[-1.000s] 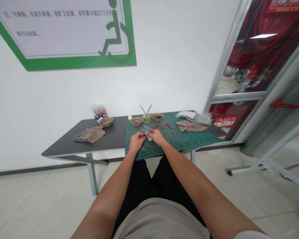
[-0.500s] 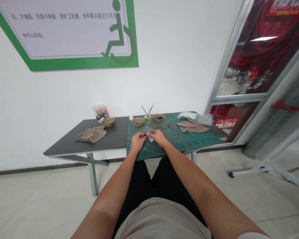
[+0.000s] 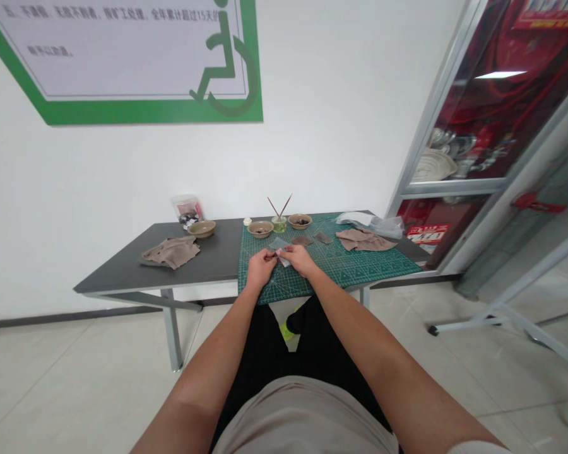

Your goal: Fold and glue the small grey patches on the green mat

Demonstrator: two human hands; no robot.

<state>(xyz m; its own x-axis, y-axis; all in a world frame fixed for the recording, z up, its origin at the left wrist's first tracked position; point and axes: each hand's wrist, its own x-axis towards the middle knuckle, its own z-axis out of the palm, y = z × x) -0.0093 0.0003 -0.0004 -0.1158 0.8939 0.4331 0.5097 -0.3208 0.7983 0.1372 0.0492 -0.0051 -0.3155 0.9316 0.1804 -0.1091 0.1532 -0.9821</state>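
**Head view:** I read the scene from the worn camera, looking forward and down over the person's forearms and lap.

**Room:** A white wall carries a green-bordered sign point(image 3: 123, 57) with a wheelchair symbol. On the right stands a glass display cabinet point(image 3: 454, 126) with an aluminium frame. A tiled floor point(image 3: 76, 384) runs beneath.

**Table:** A dark grey table point(image 3: 123, 268) on metal legs stands against the wall.

**Work surface:** A green cutting mat point(image 3: 360, 268) covers the table's right half and overhangs its near edge.

**Left of mat:** A crumpled taupe cloth point(image 3: 170, 253) lies near a shallow tan bowl point(image 3: 201, 229). A clear plastic tub point(image 3: 187, 211) stands behind them.

**Far mat edge:** I see two more tan bowls point(image 3: 260, 229) with dark contents, the second bowl point(image 3: 300, 221) to the right. Between them stands a small glass cup point(image 3: 279, 224) of pale green liquid holding two thin brushes point(image 3: 279, 205).

**Right of mat:** A second taupe cloth point(image 3: 364, 239) lies just in front of a plastic bag point(image 3: 378, 224).

**Small pieces:** Two dark swatches point(image 3: 301, 240) lie side by side on the mat, just beyond the hands.

**Left hand:** The left hand point(image 3: 260, 268) is closed, with its fingers pinching a slender dark tool point(image 3: 269, 256). I cannot resolve the tool's exact type.

**Right hand:** The right hand point(image 3: 297, 260) is closed in a pinch on the near corner of a translucent grey sheet point(image 3: 279, 244), just beside the tool's tip.
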